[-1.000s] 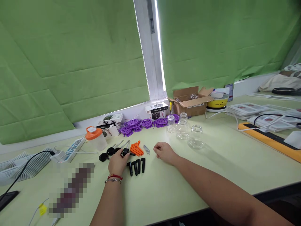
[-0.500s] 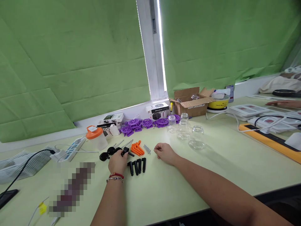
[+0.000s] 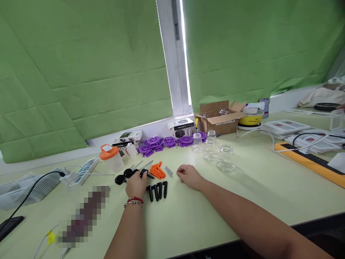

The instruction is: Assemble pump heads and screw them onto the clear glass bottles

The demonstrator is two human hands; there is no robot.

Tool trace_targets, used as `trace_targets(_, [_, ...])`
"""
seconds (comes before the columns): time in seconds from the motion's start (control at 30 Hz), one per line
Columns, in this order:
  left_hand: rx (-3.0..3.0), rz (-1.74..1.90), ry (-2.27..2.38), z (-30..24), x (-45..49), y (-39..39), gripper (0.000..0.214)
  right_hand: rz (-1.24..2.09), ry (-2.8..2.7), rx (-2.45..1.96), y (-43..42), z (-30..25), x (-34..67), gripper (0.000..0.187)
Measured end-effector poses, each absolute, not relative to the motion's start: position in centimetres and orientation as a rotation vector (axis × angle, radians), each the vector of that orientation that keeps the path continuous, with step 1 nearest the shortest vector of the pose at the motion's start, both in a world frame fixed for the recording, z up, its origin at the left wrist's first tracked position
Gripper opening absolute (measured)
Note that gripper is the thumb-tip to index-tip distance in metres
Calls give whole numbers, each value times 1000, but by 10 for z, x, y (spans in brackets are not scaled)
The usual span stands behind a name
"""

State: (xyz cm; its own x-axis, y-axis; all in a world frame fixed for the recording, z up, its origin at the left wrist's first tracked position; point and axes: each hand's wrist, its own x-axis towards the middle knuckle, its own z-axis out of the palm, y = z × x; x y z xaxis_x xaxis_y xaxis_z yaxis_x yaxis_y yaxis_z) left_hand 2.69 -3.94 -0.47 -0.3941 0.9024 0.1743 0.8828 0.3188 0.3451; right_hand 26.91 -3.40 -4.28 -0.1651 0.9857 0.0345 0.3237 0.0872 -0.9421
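Observation:
My left hand [image 3: 137,186], with a red band and a metal bracelet at the wrist, is closed over a black round-ended part [image 3: 143,173]; the fingers hide much of it. Beside it lie more black round-ended parts [image 3: 120,179], with thin metal rods [image 3: 147,165] behind them. My right hand [image 3: 189,176] rests on the table, fingers curled in, and nothing shows in them. Between the hands are several orange angled pieces [image 3: 157,170] and a small bunch of metal screws or pins [image 3: 169,171]. Nearer me, several black L-shaped pieces [image 3: 159,190] stand in a row.
Glass jars [image 3: 225,158] stand right of centre. Behind are purple wheel-like parts [image 3: 169,141], small boxes [image 3: 180,125] and an open carton [image 3: 222,122]. An orange-lidded bottle [image 3: 111,158] and power strip [image 3: 86,171] are left; an orange-black bar [image 3: 309,162] lies right.
My hands have barely moved and keep their places. At the far right, another person's hand has drawn back toward the edge of view, and a clear object now shows there.

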Motion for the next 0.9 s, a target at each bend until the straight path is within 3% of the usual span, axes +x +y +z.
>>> trace_targets(0.5, [1682,1105,2440,1,28,-46,40,1121,-1592,-1301,-33,-42,269,6])
trace_targets(0.7, [1647,1572,1877,8,49,-64,41,1265,-1376,-1083,-38,-23,272,25])
trace_targets(0.9, [1823,1368,1431,-4,79,-79,37,1442,-1138,-857,-35,-8,289,38])
